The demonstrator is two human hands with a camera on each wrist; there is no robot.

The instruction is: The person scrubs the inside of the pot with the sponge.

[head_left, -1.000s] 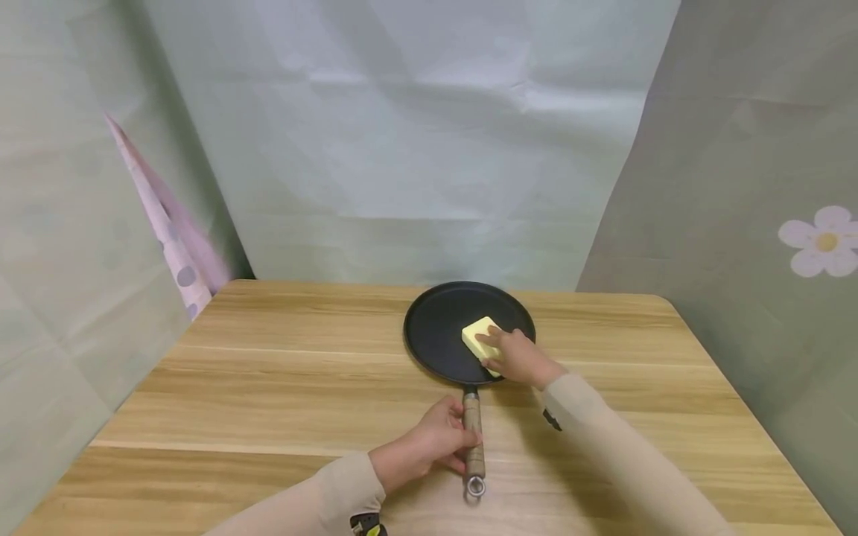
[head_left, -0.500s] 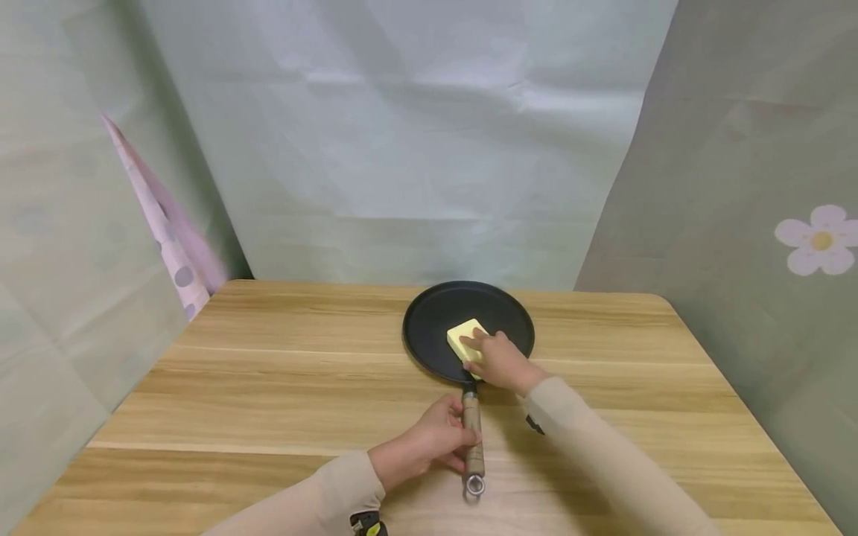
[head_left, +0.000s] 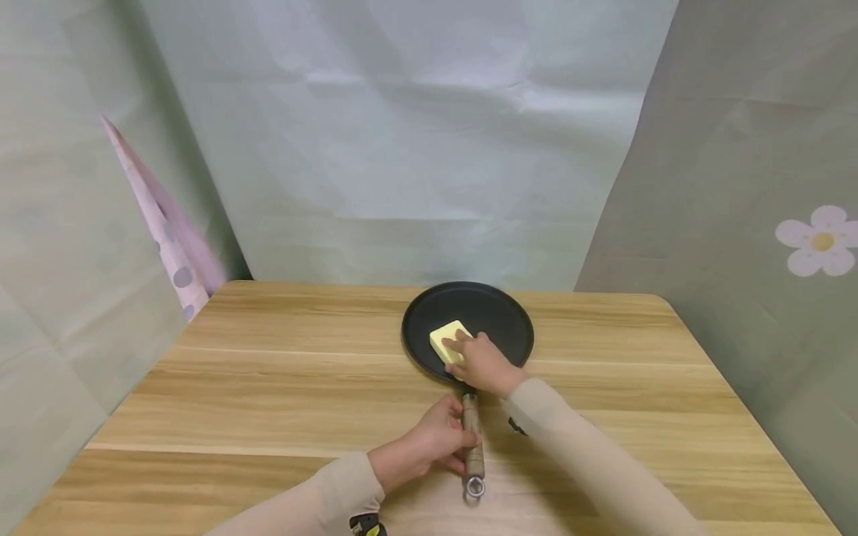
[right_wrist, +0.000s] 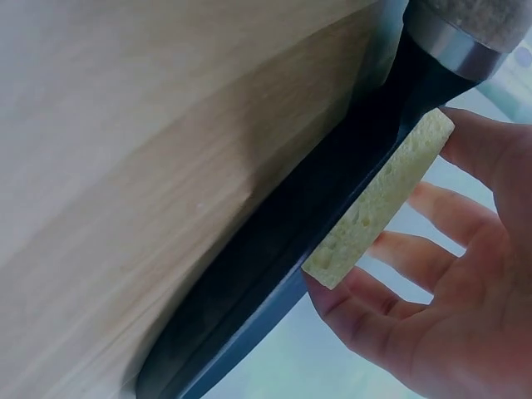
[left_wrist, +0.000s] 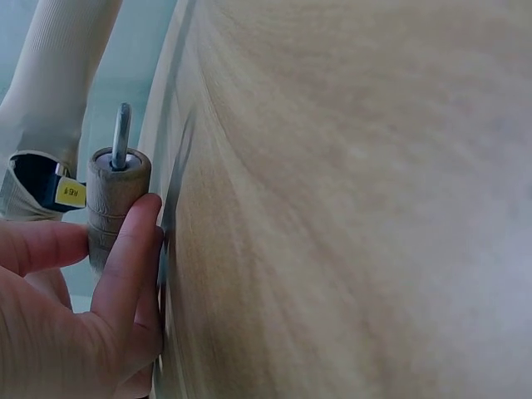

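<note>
head view: right hand (head_left: 484, 365) fingers flat on sponge (head_left: 447, 341), left-near in pan (head_left: 499, 316); left hand (head_left: 429, 441) grips handle (head_left: 472, 439) running toward the person.

head: above, facing forward-down over the table (head_left: 268, 387), mid-range | left wrist: very close, low along the tabletop, at the pan handle (left_wrist: 112, 199) | right wrist: close, seemingly tilted, at the pan (right_wrist: 274, 274) rim | shared: pan, table

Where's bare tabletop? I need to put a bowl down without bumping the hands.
The table is bare left of the pan, out to its left edge, and right of the right hand. It is crowded at the handle, gripped by the left hand.
</note>
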